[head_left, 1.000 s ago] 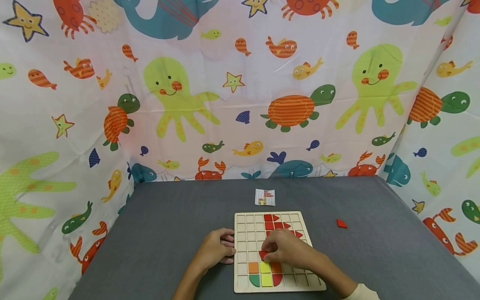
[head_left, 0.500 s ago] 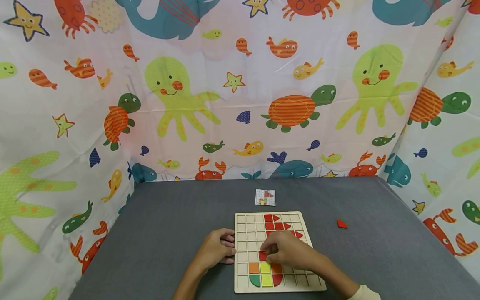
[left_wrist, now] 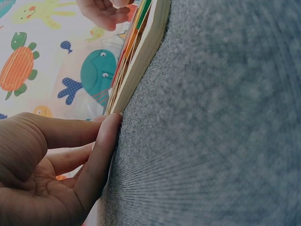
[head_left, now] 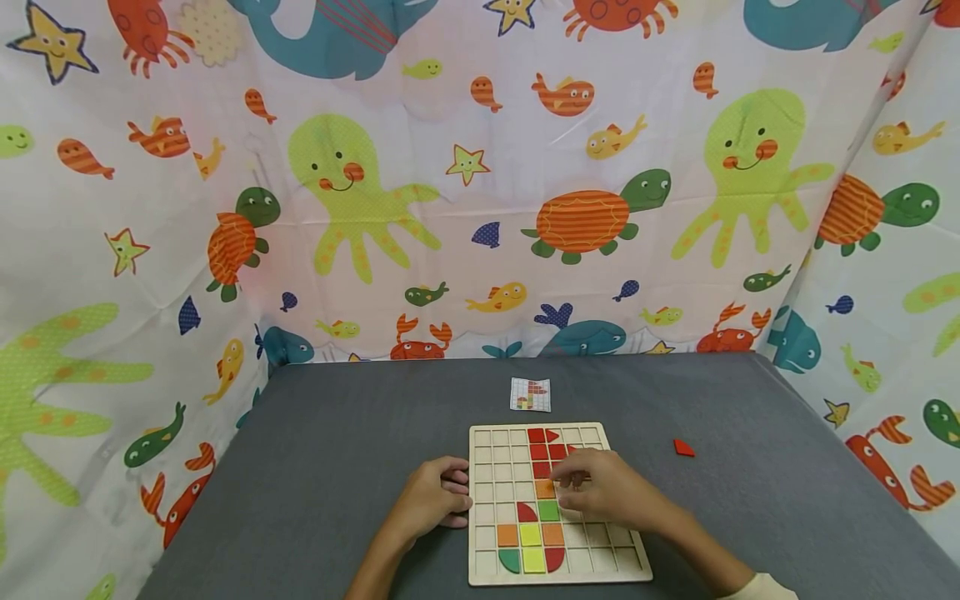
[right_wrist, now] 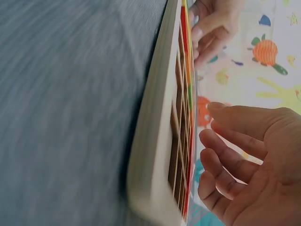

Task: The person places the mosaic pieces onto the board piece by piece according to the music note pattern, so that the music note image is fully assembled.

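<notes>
A wooden grid board (head_left: 600,562) lies on the grey table with coloured flat pieces in its cells. My left hand (head_left: 433,493) is at the board's left edge; in the left wrist view its thumb and finger (left_wrist: 104,141) pinch the edge. My right hand (head_left: 603,487) hovers over the right part of the board, fingers loosely bent, nothing between them. A red quarter-round piece (head_left: 527,512) sits in a cell left of a green square (head_left: 549,510). Below are yellow squares (head_left: 530,535) and orange squares (head_left: 507,535). The right hand hides some red pieces behind it.
A small card (head_left: 530,395) with a printed coloured grid pattern lies beyond the board. One loose red quarter-round piece (head_left: 683,447) lies on the table (head_left: 360,417) to the right. A sea-animal printed curtain (head_left: 465,250) hangs behind the table and at both sides.
My right hand has let go of the red quarter-round piece, which stays in its cell. It has moved right and slightly up, uncovering the green and orange squares. The left hand has not moved.
</notes>
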`<state>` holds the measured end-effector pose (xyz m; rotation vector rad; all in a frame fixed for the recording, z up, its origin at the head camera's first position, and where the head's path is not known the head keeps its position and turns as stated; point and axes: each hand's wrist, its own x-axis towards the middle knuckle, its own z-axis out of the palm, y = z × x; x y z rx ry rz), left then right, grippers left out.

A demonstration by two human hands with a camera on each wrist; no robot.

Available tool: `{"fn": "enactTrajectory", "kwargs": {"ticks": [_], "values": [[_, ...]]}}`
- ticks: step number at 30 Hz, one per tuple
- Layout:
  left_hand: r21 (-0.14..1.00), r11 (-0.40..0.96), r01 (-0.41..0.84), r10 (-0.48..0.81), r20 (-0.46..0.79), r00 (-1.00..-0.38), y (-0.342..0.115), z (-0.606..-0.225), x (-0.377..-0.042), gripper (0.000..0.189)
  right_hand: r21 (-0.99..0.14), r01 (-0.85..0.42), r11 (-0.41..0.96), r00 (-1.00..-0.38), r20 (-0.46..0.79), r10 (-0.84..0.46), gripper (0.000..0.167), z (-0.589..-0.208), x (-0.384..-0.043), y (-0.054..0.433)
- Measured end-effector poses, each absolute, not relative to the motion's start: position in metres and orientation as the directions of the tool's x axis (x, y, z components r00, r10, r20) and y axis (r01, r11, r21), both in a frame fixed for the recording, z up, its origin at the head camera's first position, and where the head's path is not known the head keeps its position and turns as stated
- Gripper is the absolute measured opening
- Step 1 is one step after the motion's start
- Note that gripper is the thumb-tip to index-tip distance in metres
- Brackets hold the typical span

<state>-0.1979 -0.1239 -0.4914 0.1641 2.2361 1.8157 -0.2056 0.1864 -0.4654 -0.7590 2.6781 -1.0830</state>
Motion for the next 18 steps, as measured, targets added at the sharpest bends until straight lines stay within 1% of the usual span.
{"fn": "enactTrajectory", "kwargs": {"ticks": [8, 14, 18], "values": [[0.974, 0.216, -0.072, 0.245, -0.125, -0.961, -0.124, -0.491, -0.198, 0.058, -0.660, -0.370, 0.654, -0.897, 0.072, -0.436, 0.024, -0.463, -0.207, 0.220], [0.973, 0.220, -0.071, 0.243, -0.125, -0.962, -0.124, -0.492, -0.198, 0.058, -0.658, -0.295, 0.692, -0.937, 0.058, -0.345, 0.027, -0.460, -0.208, 0.245], [0.972, 0.224, -0.072, 0.241, -0.126, -0.962, -0.124, -0.492, -0.198, 0.057, -0.652, -0.259, 0.712, -0.958, 0.076, -0.278, 0.027, -0.461, -0.210, 0.262]]}}
